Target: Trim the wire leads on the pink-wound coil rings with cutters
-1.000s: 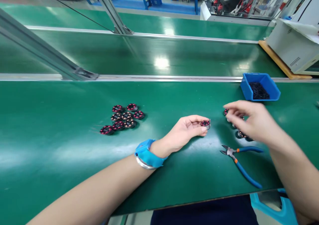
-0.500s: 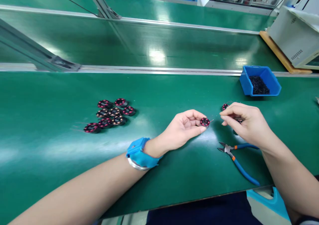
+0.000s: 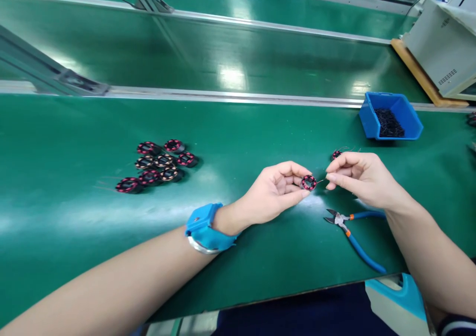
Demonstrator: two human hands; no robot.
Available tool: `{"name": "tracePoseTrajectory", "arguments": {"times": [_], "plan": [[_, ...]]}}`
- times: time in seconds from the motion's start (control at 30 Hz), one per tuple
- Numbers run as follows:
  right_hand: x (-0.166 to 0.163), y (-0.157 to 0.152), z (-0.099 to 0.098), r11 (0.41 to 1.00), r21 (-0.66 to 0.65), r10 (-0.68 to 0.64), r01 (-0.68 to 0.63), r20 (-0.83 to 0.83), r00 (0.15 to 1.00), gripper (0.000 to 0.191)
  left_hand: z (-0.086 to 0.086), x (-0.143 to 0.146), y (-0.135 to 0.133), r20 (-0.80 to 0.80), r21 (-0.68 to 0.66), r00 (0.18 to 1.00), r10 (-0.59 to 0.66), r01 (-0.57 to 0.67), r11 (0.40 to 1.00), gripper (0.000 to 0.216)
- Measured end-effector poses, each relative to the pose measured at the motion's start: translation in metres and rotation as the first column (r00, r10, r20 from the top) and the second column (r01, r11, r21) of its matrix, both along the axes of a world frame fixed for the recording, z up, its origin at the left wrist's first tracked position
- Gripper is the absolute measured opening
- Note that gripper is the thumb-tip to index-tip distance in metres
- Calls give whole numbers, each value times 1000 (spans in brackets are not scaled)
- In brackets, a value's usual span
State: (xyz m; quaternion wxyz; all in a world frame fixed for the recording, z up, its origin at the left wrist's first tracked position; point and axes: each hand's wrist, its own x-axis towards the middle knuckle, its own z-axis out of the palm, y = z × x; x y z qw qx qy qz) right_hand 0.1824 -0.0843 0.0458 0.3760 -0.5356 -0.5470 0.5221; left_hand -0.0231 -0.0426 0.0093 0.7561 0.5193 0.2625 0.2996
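My left hand (image 3: 277, 191) pinches a small round coil part (image 3: 308, 182), black with pink windings, just above the green mat. A blue strap (image 3: 204, 225) is on that wrist. My right hand (image 3: 359, 177) is right beside the part, thumb and forefinger pinched at a thin wire sticking out of its right side. Another such part (image 3: 336, 154) lies on the mat behind my right hand. Several more of the same parts (image 3: 156, 164) lie in a cluster to the left.
Blue-handled cutters (image 3: 351, 234) lie on the mat under my right wrist. A blue bin (image 3: 390, 120) of small black pieces stands at the back right. A metal rail (image 3: 223, 96) separates the mat from a green belt behind. A grey cabinet (image 3: 439, 53) stands far right.
My right hand has come left from the loose parts and closed its fingertips at the wire of the held part. The left hand has kept holding the part, lifting it slightly.
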Motion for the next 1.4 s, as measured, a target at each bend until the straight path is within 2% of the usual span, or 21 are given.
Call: {"name": "tracePoseTrajectory", "arguments": {"times": [0.47, 0.73, 0.87, 0.97, 1.07, 1.2, 1.4], "plan": [[-2, -2, -1, 999, 27, -30, 30, 10, 999, 24, -1, -1, 1, 31, -14, 999, -21, 21, 1000, 28], [-6, -2, -1, 1000, 21, 6, -6, 7, 1000, 21, 0, 0, 1, 24, -15, 999, -22, 22, 1000, 28], [-9, -3, -3, 999, 38, -4, 2, 42, 999, 21, -2, 0, 1, 22, -23, 1000, -19, 20, 1000, 29], [-9, -5, -4, 995, 98, -23, 10, 130, 991, 19, -3, 0, 1, 34, -28, 999, -10, 11, 1000, 29], [-6, -7, 0, 961, 258, 12, -100, 320, 947, 16, -4, 0, 1, 44, -25, 999, 6, -5, 1000, 29], [-3, -7, 3, 866, 414, 34, -279, 509, 860, 11, -4, 0, 1, 65, -24, 998, 14, -13, 1000, 28], [-12, -7, -8, 796, 536, -79, -281, 552, 830, 13, -5, 0, -3, 42, -25, 999, 11, -10, 1000, 28]]}}
